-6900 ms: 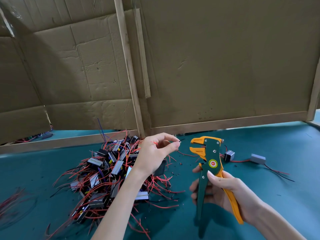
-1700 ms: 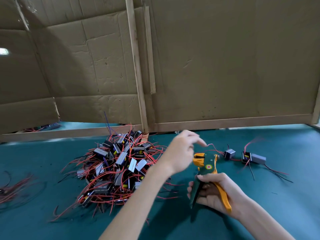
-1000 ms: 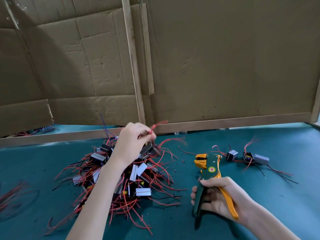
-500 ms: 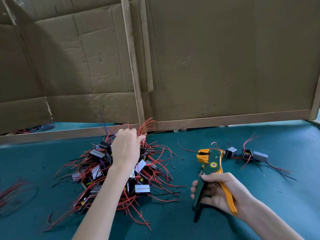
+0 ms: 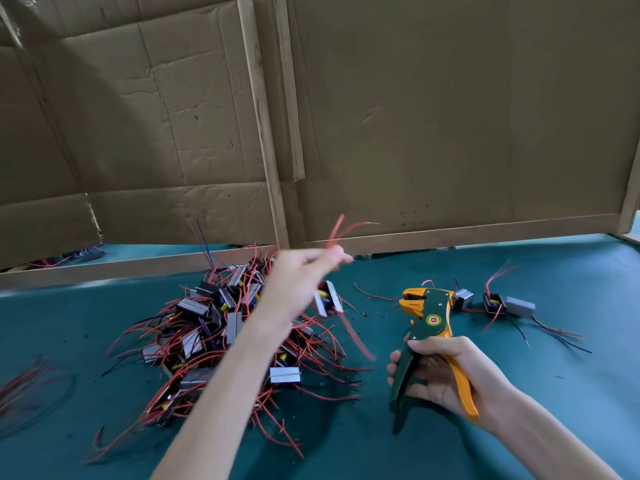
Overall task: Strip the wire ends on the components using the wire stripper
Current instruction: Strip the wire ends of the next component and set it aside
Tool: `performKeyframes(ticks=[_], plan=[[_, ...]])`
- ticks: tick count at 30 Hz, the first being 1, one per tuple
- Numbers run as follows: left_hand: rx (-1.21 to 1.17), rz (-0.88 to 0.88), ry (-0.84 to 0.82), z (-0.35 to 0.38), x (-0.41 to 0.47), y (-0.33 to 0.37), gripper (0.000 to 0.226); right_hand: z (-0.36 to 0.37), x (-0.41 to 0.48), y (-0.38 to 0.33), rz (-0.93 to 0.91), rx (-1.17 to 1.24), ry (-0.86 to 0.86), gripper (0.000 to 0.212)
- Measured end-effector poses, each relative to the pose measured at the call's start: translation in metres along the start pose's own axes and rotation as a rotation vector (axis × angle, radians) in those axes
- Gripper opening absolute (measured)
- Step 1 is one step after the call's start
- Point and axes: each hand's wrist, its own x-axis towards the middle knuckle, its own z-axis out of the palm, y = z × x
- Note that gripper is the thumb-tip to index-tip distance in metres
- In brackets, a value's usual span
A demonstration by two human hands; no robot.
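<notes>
Your left hand (image 5: pixel 304 271) is raised over the right edge of the pile of components (image 5: pixel 214 327). Its fingers are closed in a pinch on a bunch of red leads (image 5: pixel 341 230), which stick up and to the right out of the grip. One component (image 5: pixel 327 302) hangs just below that hand, at the right edge of the pile, with a further red lead trailing down from it. Motion blur hides the finer detail of the grip.

Your right hand (image 5: pixel 446 372) is well to the right of the pile, with fingers and thumb curled round both handles of the wire stripper (image 5: pixel 433 320). The tool stands roughly upright with its head away from you. The green handle is on the pile side, the orange handle is on the far side, and the two handles are spread. Its orange jaws face the pile; whether they are parted cannot be told. Your hands are apart, and the pinched leads are well apart from the tool's head.

Farther right of the pile, past the stripper's head, three small components (image 5: pixel 493 303) lie in a row on the teal tabletop (image 5: pixel 519 393), with red and black leads splayed out. The pile itself is dark blocks with silver faces tangled in red leads, and one blue wire stands up at its back. Far left of the pile lies a loose bundle of red wire (image 5: pixel 27 386). Behind the pile stands a cardboard wall (image 5: pixel 415 116) on wooden battens (image 5: pixel 263 133).
</notes>
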Motion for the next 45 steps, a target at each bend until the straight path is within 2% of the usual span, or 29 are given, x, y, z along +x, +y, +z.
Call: performKeyframes(ticks=[3,6,7,11,13,15,17,18,20,22,25,28,34,41,45], plan=[[0.012,-0.149,-0.046,0.042,-0.003,-0.032,0.019,-0.004,0.001,-0.006,-0.056,-0.011,0.035,0.013],[0.25,-0.173,0.008,0.059,-0.005,-0.066,0.019,-0.008,0.002,-0.012,-0.106,-0.04,0.058,0.019],[0.373,-0.161,0.03,0.06,-0.006,-0.071,0.028,-0.009,0.002,-0.014,-0.116,-0.045,0.063,0.021],[0.856,0.014,0.124,0.062,-0.011,-0.078,0.081,-0.013,0.001,-0.018,-0.128,-0.046,0.072,0.022],[1.028,0.162,0.165,0.064,-0.013,-0.072,0.079,-0.014,0.001,-0.018,-0.125,-0.044,0.079,0.014],[1.055,0.344,0.144,0.066,-0.013,-0.067,0.053,-0.014,0.001,-0.018,-0.119,-0.045,0.076,0.011],[0.999,0.475,-0.019,0.07,-0.012,-0.069,0.029,-0.014,0.001,-0.018,-0.115,-0.044,0.07,0.016],[0.923,0.477,-0.14,0.074,-0.012,-0.071,0.024,-0.013,0.001,-0.018,-0.116,-0.045,0.068,0.018],[0.656,0.345,-0.334,0.081,-0.016,-0.073,0.017,-0.013,0.0,-0.018,-0.119,-0.05,0.068,0.02],[0.455,0.273,-0.318,0.084,-0.018,-0.075,0.009,-0.013,0.0,-0.018,-0.124,-0.053,0.068,0.02],[0.321,0.255,-0.19,0.081,-0.018,-0.079,0.002,-0.013,0.0,-0.019,-0.143,-0.049,0.064,0.019],[0.083,0.14,-0.079,0.074,-0.013,-0.073,0.015,-0.015,-0.003,-0.021,-0.159,-0.077,0.05,0.018],[-0.211,0.1,-0.072,0.057,-0.002,-0.056,0.009,-0.014,-0.008,-0.019,-0.129,-0.216,-0.115,0.027],[-0.186,0.094,-0.17,0.033,-0.002,-0.031,0.012,-0.004,-0.014,-0.006,-0.11,-0.254,-0.32,0.049],[-0.136,0.072,-0.233,0.027,-0.003,-0.024,0.009,0.002,-0.019,-0.004,-0.12,-0.257,-0.395,0.053]])
